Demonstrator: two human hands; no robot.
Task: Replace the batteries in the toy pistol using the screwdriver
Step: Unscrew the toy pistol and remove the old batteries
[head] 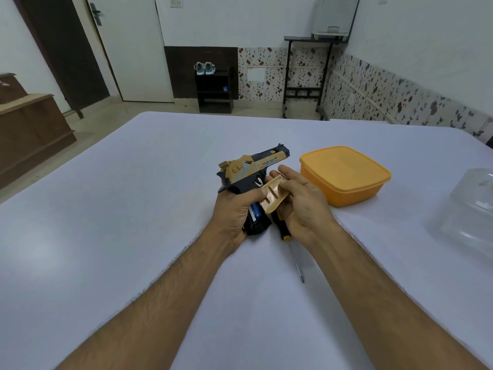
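Got the toy pistol point(253, 169) in my left hand point(236, 206), fingers wrapped round the grip, barrel pointing away from me and a bit to the right, held just over the white counter point(133, 209). The side of the grip is open and a blue battery point(256, 209) peeks out right next to my left thumb. My right hand point(301, 201) is pinching the tan grip cover point(274, 196), thumb on its inner face, holding it tilted right up against the open side of the grip. The screwdriver point(292, 249) lies flat on the counter directly under my right hand, black and yellow handle partly hidden by the palm, shaft pointing back toward me. Orange lidded box point(344, 174) sits just right of my hand, and a clear plastic container point(469, 212) is further right by the edge.
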